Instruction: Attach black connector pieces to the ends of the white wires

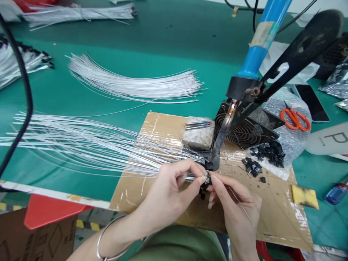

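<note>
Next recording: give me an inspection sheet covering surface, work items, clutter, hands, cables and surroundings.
Surface: green tabletop, partly covered by a cardboard sheet.
Work items: white wires run toward the hands; small black pieces heaped at right; blue-handled soldering iron angled downward.
Clutter: orange-handled scissors on bubble wrap; phone; yellow sponge; screwdriver.
Hands: left hand and right hand pinch at a small dark part, mostly hidden.
Cables: black cable curves along the left edge.
Surroundings: brown box below the table.
</note>
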